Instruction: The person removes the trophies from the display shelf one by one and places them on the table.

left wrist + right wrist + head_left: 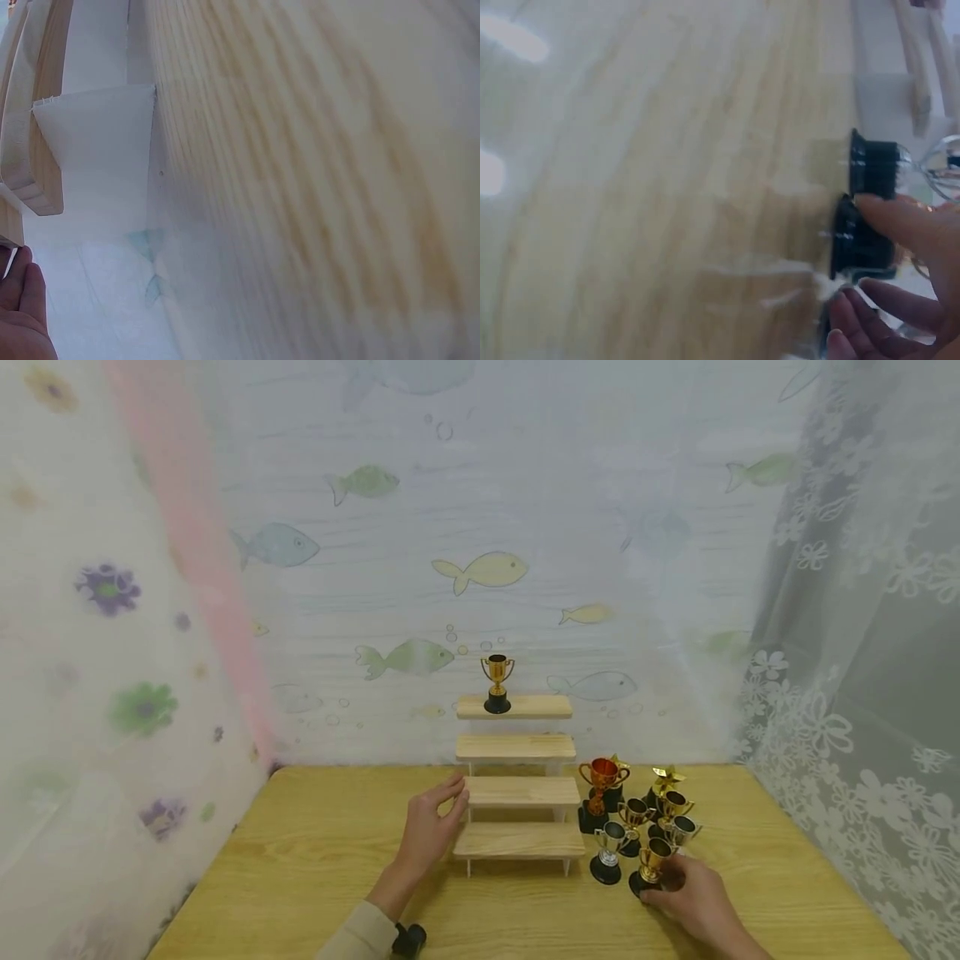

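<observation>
A small gold trophy cup point(655, 857) with a black base stands at the front of a cluster of trophies. My right hand point(697, 895) holds it, the thumb against its black base point(861, 238) in the right wrist view. Beside it stands a silver trophy cup point(609, 852), upright on the table. My left hand point(431, 827) touches the left end of a stepped wooden display stand point(521, 791) at its second step from the bottom. The left wrist view shows the fingers point(31, 292) extended against the wood. On the top step stands another gold trophy cup point(497, 677).
More trophies crowd the table right of the stand, among them a reddish-bronze cup point(603, 772) and a gold star trophy point(667, 779). The wooden table point(315, 852) meets a fish-patterned curtain point(390, 568) at the back. Lace fabric point(825, 735) hangs on the right.
</observation>
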A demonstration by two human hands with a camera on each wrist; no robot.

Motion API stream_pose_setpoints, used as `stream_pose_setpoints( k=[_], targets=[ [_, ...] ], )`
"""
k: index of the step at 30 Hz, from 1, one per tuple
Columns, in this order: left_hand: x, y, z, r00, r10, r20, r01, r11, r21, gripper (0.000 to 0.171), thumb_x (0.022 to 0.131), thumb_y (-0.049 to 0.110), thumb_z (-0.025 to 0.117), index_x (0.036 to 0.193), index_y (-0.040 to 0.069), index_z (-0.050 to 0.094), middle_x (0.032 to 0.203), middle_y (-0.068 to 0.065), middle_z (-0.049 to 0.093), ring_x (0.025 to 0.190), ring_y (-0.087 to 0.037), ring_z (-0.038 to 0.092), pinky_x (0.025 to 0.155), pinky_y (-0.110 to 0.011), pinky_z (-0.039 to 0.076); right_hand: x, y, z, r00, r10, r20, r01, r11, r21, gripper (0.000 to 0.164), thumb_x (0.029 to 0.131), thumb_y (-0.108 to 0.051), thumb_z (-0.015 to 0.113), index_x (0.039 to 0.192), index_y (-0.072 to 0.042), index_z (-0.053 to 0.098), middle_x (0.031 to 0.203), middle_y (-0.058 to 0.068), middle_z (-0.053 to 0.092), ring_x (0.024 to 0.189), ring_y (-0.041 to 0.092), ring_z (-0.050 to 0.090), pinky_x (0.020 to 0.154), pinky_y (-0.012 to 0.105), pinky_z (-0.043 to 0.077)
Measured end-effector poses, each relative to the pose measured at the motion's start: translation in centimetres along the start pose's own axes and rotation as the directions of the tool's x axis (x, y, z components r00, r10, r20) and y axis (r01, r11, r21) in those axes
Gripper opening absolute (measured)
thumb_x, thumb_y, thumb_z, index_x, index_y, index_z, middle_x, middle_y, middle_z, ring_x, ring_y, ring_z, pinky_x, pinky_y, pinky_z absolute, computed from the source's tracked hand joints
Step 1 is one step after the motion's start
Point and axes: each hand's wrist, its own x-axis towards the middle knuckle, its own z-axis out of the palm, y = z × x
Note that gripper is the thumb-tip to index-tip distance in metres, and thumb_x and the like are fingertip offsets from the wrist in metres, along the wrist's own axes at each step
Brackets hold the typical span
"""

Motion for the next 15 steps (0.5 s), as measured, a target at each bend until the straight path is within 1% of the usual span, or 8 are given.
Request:
stream_pose_setpoints(
  k=[3, 5, 7, 9, 11, 15],
  targets=[
    [0.0, 0.0, 0.0, 1.0, -0.008, 0.0, 0.008, 1.0, -0.008, 0.029, 0.101, 0.014, 0.068, 0.121, -0.007, 0.072, 0.131, -0.018, 0.067, 0.118, -0.033, 0.067, 0.096, -0.048, 0.055, -0.3, -0.5, -0.9, 0.999, 0.035, 0.036, -0.035, 0.999, 0.014, 0.051, 0.075, -0.03, 0.091, 0.108, 0.002, 0.07, 0.095, 0.004, 0.07, 0.084, 0.018, 0.062, 0.072, 0.036, 0.054],
    [0.0, 0.0, -0.1, 1.0, -0.015, 0.004, 0.015, 1.0, -0.011, 0.029, 0.101, 0.014, 0.067, 0.121, -0.006, 0.072, 0.132, -0.018, 0.066, 0.118, -0.033, 0.067, 0.096, -0.048, 0.055, -0.7, -0.9, -1.9, 0.996, 0.055, 0.068, -0.055, 0.998, 0.005, 0.055, 0.078, -0.035, 0.089, 0.112, 0.004, 0.068, 0.098, 0.006, 0.069, 0.083, 0.018, 0.06, 0.069, 0.035, 0.053],
    [0.0, 0.0, 0.0, 1.0, -0.026, 0.012, 0.026, 1.0, -0.016, 0.03, 0.101, 0.015, 0.067, 0.122, -0.006, 0.071, 0.132, -0.017, 0.066, 0.119, -0.032, 0.067, 0.097, -0.047, 0.055, -1.1, -1.4, -3.1, 0.994, 0.055, 0.093, -0.052, 0.998, -0.035, 0.063, 0.081, -0.04, 0.087, 0.118, 0.007, 0.065, 0.102, 0.008, 0.069, 0.086, 0.02, 0.06, 0.07, 0.038, 0.054],
    [-0.1, 0.0, 0.0, 0.999, -0.033, 0.018, 0.033, 0.999, -0.018, 0.031, 0.101, 0.016, 0.067, 0.122, -0.006, 0.071, 0.132, -0.017, 0.066, 0.119, -0.032, 0.067, 0.098, -0.047, 0.054, -1.5, -2.0, -4.6, 0.994, 0.042, 0.099, -0.034, 0.996, -0.083, 0.071, 0.083, -0.044, 0.084, 0.122, 0.011, 0.062, 0.106, 0.012, 0.068, 0.089, 0.024, 0.062, 0.073, 0.042, 0.055],
    [-0.1, 0.0, 0.0, 0.999, -0.042, 0.021, 0.042, 0.999, -0.019, 0.031, 0.101, 0.017, 0.067, 0.122, -0.005, 0.072, 0.133, -0.016, 0.066, 0.119, -0.031, 0.066, 0.098, -0.047, 0.054, -1.8, -2.8, -6.2, 0.997, 0.013, 0.081, -0.003, 0.992, -0.124, 0.077, 0.085, -0.048, 0.082, 0.126, 0.014, 0.058, 0.109, 0.016, 0.068, 0.093, 0.029, 0.064, 0.076, 0.047, 0.057],
    [-0.1, 0.1, -0.1, 0.999, -0.052, 0.017, 0.052, 0.998, -0.02, 0.031, 0.101, 0.017, 0.067, 0.122, -0.005, 0.072, 0.133, -0.015, 0.066, 0.12, -0.03, 0.066, 0.099, -0.046, 0.054, -1.7, -4.8, -8.7, 0.998, -0.066, -0.004, 0.065, 0.986, -0.156, 0.085, 0.087, -0.053, 0.078, 0.134, 0.014, 0.053, 0.116, 0.023, 0.066, 0.101, 0.04, 0.064, 0.078, 0.051, 0.057]
  ],
)
